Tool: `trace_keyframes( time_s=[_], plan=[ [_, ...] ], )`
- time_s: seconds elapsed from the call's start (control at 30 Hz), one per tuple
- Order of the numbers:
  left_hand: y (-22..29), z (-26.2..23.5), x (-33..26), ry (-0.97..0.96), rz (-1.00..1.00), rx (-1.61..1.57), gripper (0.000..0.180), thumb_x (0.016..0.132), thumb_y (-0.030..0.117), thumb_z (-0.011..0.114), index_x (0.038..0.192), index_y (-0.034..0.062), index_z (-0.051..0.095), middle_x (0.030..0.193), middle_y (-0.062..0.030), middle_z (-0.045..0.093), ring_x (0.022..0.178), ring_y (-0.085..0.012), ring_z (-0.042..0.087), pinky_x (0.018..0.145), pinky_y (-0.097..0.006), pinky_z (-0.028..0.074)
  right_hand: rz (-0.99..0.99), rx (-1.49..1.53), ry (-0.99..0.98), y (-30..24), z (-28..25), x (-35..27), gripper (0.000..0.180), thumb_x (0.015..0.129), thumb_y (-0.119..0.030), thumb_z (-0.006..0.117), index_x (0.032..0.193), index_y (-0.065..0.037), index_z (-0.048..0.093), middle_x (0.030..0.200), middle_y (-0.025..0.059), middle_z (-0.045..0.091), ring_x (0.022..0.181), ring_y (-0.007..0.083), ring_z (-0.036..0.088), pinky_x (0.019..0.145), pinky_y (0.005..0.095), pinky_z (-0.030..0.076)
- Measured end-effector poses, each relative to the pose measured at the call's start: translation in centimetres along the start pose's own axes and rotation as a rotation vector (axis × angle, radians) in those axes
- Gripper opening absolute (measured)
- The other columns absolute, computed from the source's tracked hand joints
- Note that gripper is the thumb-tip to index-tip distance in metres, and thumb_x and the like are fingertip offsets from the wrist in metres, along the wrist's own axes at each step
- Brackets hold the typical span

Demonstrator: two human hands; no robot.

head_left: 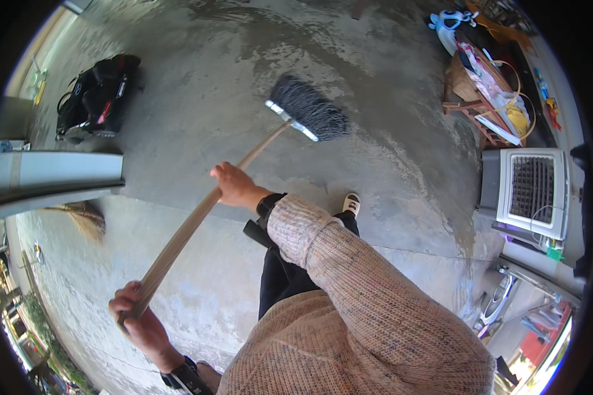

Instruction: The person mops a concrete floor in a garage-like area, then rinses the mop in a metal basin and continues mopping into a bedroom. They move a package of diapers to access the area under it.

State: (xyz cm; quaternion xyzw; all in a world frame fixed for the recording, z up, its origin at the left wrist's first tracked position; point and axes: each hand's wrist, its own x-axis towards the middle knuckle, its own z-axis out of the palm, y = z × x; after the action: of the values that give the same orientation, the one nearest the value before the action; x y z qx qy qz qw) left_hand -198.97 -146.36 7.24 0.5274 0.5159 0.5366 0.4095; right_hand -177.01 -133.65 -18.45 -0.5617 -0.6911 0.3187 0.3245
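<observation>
Grey concrete floor [402,171] fills most of the view here, patchy with darker, damp-looking stains toward the top and right. Up from the lower edge comes the person's speckled beige knit sweater [382,309], right sleeve reaching up and across, dark trousers [270,289] showing beside it. And right across the middle, here's the string mop [260,145]: the wooden handle [184,234] slants up from lower left, and the dark grey mop head [313,108] fans out at upper centre, over the floor, beyond a pale clamp bar [303,130]. Off to the right, a wooden chair [464,106] piled with cloth and odds and ends; just below it, a white-framed air cooler [534,191] with a dark grille. Over on the left, well apart from the mop, what looks like a black ride-on toy car [99,99], and lower down, a straw broom [87,220]. To the hands: the right hand [236,186] wraps the handle partway along, the left hand [141,326] grips its near end. Each wrist wears a black wristband [270,205]. Smallest, one pale slipper [352,203] pokes out beyond the right sleeve.
</observation>
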Motion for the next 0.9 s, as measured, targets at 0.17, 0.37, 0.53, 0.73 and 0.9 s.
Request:
trace_keyframes(
  time_s=[0.17,0.37,0.53,0.73,0.9],
  plan=[
    [4.6,-6.3,-1.9,0.153,0.258,0.249,0.047,0.084,0.055,0.053,0.080,0.0111,0.037,0.076,-0.0026,0.038,0.084,-0.0197,0.044,0.080,-0.037,0.036,-0.033,0.252,-0.158,-9.8,6.5,-1.1,0.040,0.062,-0.026,0.075,0.088,-0.005,0.052,0.093,0.0132,0.056,0.091,0.0296,0.056,0.078,0.0390,0.047],
    [9.3,-5.0,-4.3,-0.309,0.488,0.101,0.030,0.077,0.037,0.070,0.073,0.0136,0.052,0.055,0.0037,0.053,0.053,-0.0138,0.055,0.059,-0.029,0.046,-0.143,0.246,-0.293,-12.3,5.3,-6.3,0.036,0.060,-0.035,0.076,0.077,-0.011,0.056,0.081,0.0045,0.060,0.082,0.0258,0.059,0.069,0.0377,0.046],
    [14.0,2.1,-9.5,-0.767,0.716,0.240,0.023,0.067,0.026,0.079,0.069,0.0194,0.058,0.057,0.0101,0.057,0.054,-0.0059,0.060,0.056,-0.022,0.047,-0.211,0.210,-0.315,-9.9,-1.5,-16.0,0.025,0.061,-0.019,0.072,0.077,-0.009,0.055,0.078,0.0049,0.059,0.077,0.0260,0.058,0.069,0.0364,0.046],
    [18.8,6.7,-16.5,-1.123,0.735,0.070,0.032,0.067,0.034,0.079,0.078,0.0173,0.054,0.068,0.0063,0.061,0.063,-0.0096,0.064,0.080,-0.033,0.047,-0.088,0.264,-0.052,-9.6,-8.2,-30.5,0.022,0.063,-0.017,0.071,0.079,-0.011,0.057,0.075,0.0055,0.062,0.075,0.0269,0.061,0.065,0.0353,0.047],
    [16.8,8.1,-20.3,-0.853,0.628,-0.282,0.034,0.078,0.026,0.071,0.094,0.0101,0.046,0.068,-0.0050,0.063,0.065,-0.0205,0.066,0.086,-0.042,0.045,0.111,0.203,-0.040,-9.5,-12.1,-42.1,0.021,0.066,-0.018,0.067,0.083,-0.010,0.057,0.077,0.0096,0.063,0.076,0.0304,0.061,0.064,0.0378,0.047]
  ],
)
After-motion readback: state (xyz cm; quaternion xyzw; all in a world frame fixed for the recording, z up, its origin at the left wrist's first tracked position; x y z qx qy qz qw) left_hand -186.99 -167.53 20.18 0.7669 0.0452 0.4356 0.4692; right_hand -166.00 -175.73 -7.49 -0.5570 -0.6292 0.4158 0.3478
